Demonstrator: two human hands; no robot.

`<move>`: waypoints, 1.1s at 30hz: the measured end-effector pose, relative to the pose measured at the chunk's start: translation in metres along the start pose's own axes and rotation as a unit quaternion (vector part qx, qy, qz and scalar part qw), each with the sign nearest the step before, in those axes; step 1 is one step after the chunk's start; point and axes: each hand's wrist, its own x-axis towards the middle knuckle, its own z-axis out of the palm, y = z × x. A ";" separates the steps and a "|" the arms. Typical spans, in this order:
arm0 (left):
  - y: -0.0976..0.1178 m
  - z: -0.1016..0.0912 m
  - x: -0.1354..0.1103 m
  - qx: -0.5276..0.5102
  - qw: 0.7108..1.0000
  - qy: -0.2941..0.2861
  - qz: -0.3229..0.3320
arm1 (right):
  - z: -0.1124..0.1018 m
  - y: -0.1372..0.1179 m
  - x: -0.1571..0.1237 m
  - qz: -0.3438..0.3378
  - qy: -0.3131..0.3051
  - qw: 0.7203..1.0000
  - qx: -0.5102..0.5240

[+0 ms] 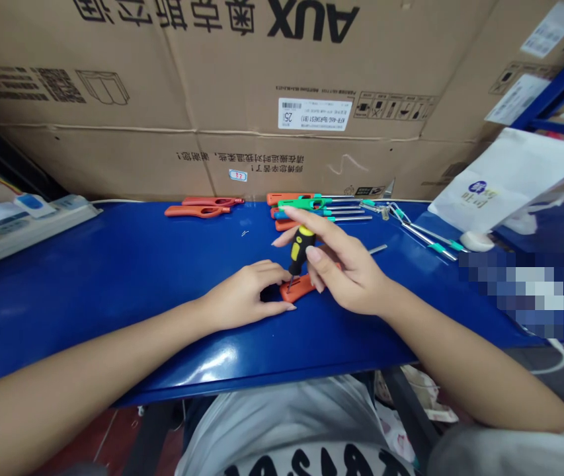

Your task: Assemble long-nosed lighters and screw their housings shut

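Note:
A small black-and-yellow screwdriver (pixel 302 248) stands nearly upright in my right hand (pixel 348 271), its handle between the thumb and fingers. The tip meets the end of an orange long-nozzle lighter (pixel 301 286) lying flat on the blue table. My left hand (pixel 242 294) grips that end of the lighter, thumb on the near side and fingers on the far side. Its metal nozzle (pixel 378 249) shows beyond my right hand, which hides the lighter's middle.
Behind my hands lie several assembled lighters (pixel 291 198), one with a green body. Two orange lighter bodies (pixel 200 211) rest farther left. Metal nozzles with teal ends (pixel 428 238) and a white paper bag (pixel 500 178) are at the right. A large cardboard box (pixel 242 86) walls the back.

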 end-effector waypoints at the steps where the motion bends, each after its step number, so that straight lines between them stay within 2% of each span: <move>1: 0.000 0.000 0.000 0.001 1.000 -0.001 -0.001 | 0.001 0.001 0.000 0.007 -0.008 1.000 0.017; 3: 0.000 0.000 0.000 0.005 1.000 -0.002 0.000 | 0.002 0.003 -0.001 0.008 0.005 1.000 0.015; 7: 0.000 0.000 0.000 0.006 1.000 0.000 0.002 | 0.002 0.007 -0.002 -0.003 0.057 0.997 -0.059; 9: 0.000 -0.001 0.001 0.001 1.000 0.003 -0.001 | 0.001 0.007 -0.001 0.000 0.047 0.998 -0.040; 12: 0.001 -0.001 0.001 -0.002 1.000 0.005 -0.006 | 0.001 0.005 0.000 0.009 0.000 0.999 0.047; 14: 0.001 -0.001 0.001 0.001 1.000 0.004 -0.002 | 0.002 0.004 0.001 0.007 0.001 0.998 0.057; 19: 0.000 -0.001 0.002 0.011 1.000 0.001 0.006 | 0.001 0.005 0.000 -0.004 0.062 0.997 -0.054; 21: 0.000 -0.001 0.002 0.008 1.000 0.000 0.008 | 0.001 0.004 0.000 -0.013 0.043 0.998 -0.036; 24: 0.000 -0.001 0.001 0.005 1.000 0.002 0.009 | 0.000 0.002 0.001 -0.007 -0.008 0.999 0.051; 26: 0.000 -0.001 0.001 0.007 1.000 0.003 0.002 | 0.000 0.002 0.001 -0.005 -0.004 0.998 0.066; 33: 0.001 0.001 0.002 0.013 1.000 0.002 0.002 | 0.000 0.006 0.000 0.009 0.049 0.998 -0.039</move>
